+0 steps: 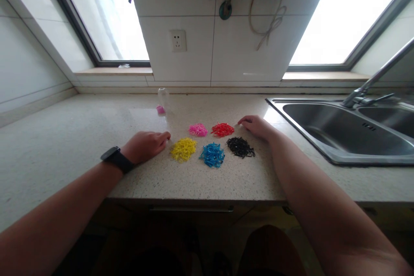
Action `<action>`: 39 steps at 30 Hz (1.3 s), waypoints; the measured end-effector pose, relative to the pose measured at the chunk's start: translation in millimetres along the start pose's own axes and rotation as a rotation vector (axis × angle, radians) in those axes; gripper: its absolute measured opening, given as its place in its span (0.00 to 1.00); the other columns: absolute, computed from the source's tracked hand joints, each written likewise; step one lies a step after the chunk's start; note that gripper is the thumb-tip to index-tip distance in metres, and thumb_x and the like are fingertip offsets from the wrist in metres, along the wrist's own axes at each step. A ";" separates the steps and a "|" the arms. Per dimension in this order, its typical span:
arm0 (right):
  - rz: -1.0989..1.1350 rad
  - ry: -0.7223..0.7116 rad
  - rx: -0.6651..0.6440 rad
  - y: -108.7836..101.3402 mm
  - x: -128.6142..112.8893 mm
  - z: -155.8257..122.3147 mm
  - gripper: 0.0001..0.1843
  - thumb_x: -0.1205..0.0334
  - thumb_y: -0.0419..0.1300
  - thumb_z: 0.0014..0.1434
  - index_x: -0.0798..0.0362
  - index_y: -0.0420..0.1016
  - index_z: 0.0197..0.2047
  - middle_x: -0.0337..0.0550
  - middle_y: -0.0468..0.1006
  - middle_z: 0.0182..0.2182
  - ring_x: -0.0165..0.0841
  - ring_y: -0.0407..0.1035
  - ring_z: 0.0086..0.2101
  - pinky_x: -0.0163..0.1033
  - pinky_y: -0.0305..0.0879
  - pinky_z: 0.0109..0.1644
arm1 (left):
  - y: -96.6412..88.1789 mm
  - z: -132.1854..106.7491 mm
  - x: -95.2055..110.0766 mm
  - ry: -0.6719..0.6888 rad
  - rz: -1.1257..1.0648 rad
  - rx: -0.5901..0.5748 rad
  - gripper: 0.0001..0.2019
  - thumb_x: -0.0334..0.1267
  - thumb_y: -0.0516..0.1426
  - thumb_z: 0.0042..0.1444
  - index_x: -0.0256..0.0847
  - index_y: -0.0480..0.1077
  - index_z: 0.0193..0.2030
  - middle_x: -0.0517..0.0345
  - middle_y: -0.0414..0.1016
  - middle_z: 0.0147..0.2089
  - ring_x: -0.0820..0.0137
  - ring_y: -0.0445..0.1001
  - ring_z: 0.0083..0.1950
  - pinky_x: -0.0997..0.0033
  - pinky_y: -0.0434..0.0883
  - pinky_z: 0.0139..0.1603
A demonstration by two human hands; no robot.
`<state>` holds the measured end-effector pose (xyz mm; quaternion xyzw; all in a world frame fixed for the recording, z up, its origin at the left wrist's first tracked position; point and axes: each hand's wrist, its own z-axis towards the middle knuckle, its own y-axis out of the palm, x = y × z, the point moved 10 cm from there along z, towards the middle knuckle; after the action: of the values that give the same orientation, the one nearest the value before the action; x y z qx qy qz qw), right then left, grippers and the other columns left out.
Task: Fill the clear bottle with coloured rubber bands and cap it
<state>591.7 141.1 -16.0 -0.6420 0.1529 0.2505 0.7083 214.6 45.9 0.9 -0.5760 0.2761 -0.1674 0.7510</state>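
Note:
Five small heaps of thin rubber bands lie on the speckled counter (pixel 155 187): pink (pixel 198 130), red (pixel 223 129), yellow (pixel 183 149), blue (pixel 212 155) and black (pixel 241 147). My left hand (pixel 147 145) rests on the counter just left of the yellow bands, its fingers curled in and nothing showing in them. A dark watch is on that wrist. My right hand (pixel 255 126) lies right of the red heap and behind the black one, fingers reaching out loosely with no object seen in them. Neither hand appears to touch a heap.
Behind the heaps stands a clear bottle (pixel 163 98), with a pink cap-like piece (pixel 161 109) beside its base. A steel sink (pixel 336 159) with a faucet (pixel 355 97) occupies the right side. The tiled wall holds a socket (pixel 178 41) and pipes. The counter's front edge runs below my hands.

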 end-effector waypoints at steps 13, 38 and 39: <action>-0.020 0.013 -0.003 -0.8 -2.0 -0.9 0.17 0.60 0.54 0.59 0.54 0.82 0.44 0.40 0.73 0.24 0.30 0.62 0.25 0.37 0.56 0.30 | -7.4 -1.1 9.2 -0.055 0.071 0.028 0.10 0.37 0.48 0.66 0.39 0.68 0.43 0.51 0.77 0.33 0.68 0.73 0.31 0.70 0.58 0.27; -0.019 0.001 0.004 -1.8 -2.4 -1.3 0.17 0.58 0.54 0.59 0.53 0.82 0.44 0.40 0.73 0.24 0.31 0.60 0.25 0.37 0.55 0.30 | -4.5 -0.8 7.4 -0.070 0.068 0.012 0.09 0.37 0.47 0.67 0.40 0.67 0.45 0.52 0.78 0.35 0.66 0.76 0.33 0.69 0.57 0.27; -0.018 0.000 0.003 -1.7 -2.2 -1.2 0.17 0.58 0.54 0.59 0.54 0.82 0.44 0.40 0.72 0.24 0.31 0.60 0.24 0.37 0.55 0.30 | -4.4 -1.0 7.3 -0.073 0.073 0.009 0.09 0.37 0.47 0.67 0.40 0.67 0.45 0.53 0.78 0.35 0.66 0.76 0.33 0.69 0.57 0.27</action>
<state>590.9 139.4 -13.6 -0.6423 0.1475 0.2437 0.7116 220.1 39.8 3.3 -0.5677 0.2688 -0.1201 0.7688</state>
